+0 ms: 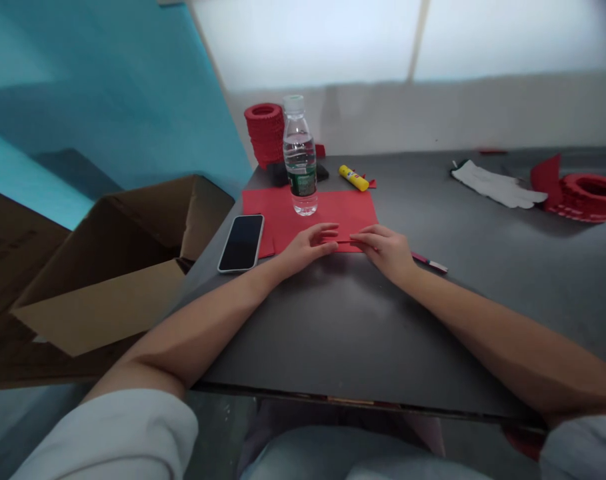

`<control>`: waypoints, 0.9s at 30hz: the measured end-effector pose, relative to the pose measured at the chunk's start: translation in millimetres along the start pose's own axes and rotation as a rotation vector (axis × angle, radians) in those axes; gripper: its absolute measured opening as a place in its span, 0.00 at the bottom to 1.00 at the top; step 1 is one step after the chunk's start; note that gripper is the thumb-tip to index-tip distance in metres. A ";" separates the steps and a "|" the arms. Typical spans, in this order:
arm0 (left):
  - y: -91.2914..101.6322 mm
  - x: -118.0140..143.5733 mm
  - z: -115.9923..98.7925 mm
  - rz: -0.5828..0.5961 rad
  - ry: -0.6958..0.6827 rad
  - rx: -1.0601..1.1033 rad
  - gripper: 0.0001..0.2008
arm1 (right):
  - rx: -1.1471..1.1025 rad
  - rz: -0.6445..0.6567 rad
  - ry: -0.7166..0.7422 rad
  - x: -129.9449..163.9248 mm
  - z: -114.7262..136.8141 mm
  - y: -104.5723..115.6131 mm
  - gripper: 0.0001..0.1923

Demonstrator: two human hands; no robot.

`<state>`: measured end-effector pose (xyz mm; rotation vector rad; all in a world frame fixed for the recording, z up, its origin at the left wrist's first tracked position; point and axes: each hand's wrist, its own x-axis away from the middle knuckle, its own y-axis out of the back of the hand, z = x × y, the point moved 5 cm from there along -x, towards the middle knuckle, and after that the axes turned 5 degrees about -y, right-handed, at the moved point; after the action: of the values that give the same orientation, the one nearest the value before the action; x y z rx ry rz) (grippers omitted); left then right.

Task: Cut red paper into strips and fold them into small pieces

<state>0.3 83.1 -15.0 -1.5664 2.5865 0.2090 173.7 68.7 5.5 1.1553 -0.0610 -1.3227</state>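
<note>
Now | left hand (310, 245), right hand (385, 248): grips flat open, pressing red paper's (310, 212) near edge

A sheet of paper (333, 212) lay on the table (333, 320) near its far left corner, both hands, left (307, 248) and right (385, 248), resting on the sheet's near edge. A bottle (299, 160) stood on the sheet. A phone (241, 243) lay left of it at the table's left edge, a glue stick (353, 178) behind, a glove (497, 185) toward the far right. A box (107, 267) sat beyond the left edge.
</note>
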 end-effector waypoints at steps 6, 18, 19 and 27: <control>-1.1 2.0 -0.9 0.029 0.026 0.007 0.31 | 0.071 -0.047 0.114 3.4 5.9 2.7 0.13; -1.9 10.2 -22.7 -0.072 -0.573 -0.826 0.35 | -1.044 0.186 -0.729 2.3 -18.9 -22.6 0.25; -3.4 11.6 -24.6 -0.068 -0.631 -0.870 0.34 | -1.107 0.195 -0.781 3.1 -19.7 -24.4 0.23; -7.3 16.2 -29.6 -0.032 -0.755 -0.925 0.28 | -1.206 0.285 -0.785 4.8 -18.0 -28.6 0.16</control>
<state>-1.5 60.4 11.1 -1.2795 1.8860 1.7795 166.1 81.3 -25.3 -0.3972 0.0094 -1.1579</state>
